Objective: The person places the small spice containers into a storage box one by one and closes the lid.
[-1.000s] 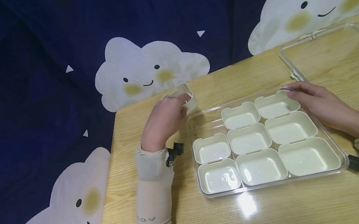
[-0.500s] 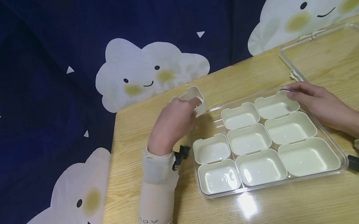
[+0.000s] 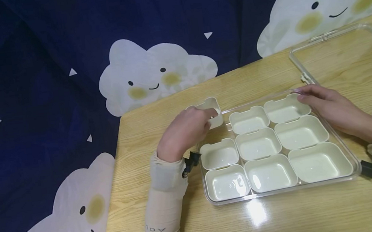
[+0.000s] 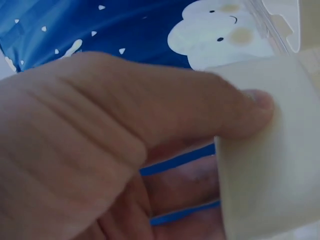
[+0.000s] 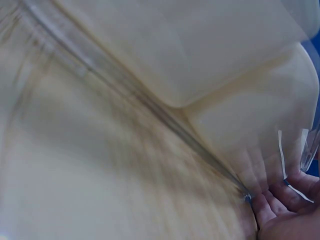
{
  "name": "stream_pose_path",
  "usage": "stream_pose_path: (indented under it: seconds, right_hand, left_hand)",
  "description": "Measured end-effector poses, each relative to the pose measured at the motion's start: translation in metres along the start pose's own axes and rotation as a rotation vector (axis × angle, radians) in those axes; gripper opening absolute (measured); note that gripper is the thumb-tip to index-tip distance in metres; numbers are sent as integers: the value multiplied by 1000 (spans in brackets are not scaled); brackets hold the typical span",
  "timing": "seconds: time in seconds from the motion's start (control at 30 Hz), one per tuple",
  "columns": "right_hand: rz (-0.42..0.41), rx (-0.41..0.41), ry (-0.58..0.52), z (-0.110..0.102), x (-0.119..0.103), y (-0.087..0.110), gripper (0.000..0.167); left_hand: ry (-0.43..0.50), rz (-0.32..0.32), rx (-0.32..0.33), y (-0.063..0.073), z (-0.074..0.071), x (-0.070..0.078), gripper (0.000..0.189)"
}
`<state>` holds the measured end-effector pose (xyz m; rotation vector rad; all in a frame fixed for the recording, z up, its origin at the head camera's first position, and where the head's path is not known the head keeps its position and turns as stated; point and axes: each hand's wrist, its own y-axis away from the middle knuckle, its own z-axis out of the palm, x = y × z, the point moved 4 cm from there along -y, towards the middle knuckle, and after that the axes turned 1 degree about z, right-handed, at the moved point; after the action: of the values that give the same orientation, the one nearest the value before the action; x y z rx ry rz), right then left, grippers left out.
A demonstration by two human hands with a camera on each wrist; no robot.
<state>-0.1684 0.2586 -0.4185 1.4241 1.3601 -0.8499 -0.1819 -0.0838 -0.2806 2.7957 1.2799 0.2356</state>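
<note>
My left hand (image 3: 186, 133) pinches a small cream bin (image 3: 216, 122) by its wall, above the back left corner of a clear plastic tray (image 3: 351, 153). In the left wrist view the thumb presses flat on the bin's wall (image 4: 280, 165), with other fingers behind it. The bin looks slightly tilted. Several similar cream bins fill most of the tray, such as a front right one (image 3: 320, 160) and a left one (image 3: 219, 156). At the tray's back right corner, my right hand (image 3: 329, 106) grips the wall, its thumb over the rim beside a bin.
A clear framed lid (image 3: 297, 62) lies on the wooden table (image 3: 253, 80) to the back right. Behind the table's far edge hangs a dark blue cloth (image 3: 175, 11) with white clouds. The tray's back left part, under the held bin, shows bare clear plastic.
My left hand has carried the cream bin right and toward me, from behind the tray to above its back left corner. The right hand and tray stay put.
</note>
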Motion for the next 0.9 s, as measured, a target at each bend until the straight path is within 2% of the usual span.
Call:
stream_pose_path:
  seconds: [0.27, 0.47, 0.9]
  right_hand:
    - [-5, 8, 6, 0, 0, -1, 34]
    - [2, 7, 11, 0, 0, 0, 39]
    - [6, 2, 14, 0, -2, 0, 34]
  left_hand:
    - [-27, 52, -11, 2, 2, 5, 38]
    - [-32, 85, -15, 3, 0, 12, 37]
    - [48, 46, -150, 0, 8, 13, 30]
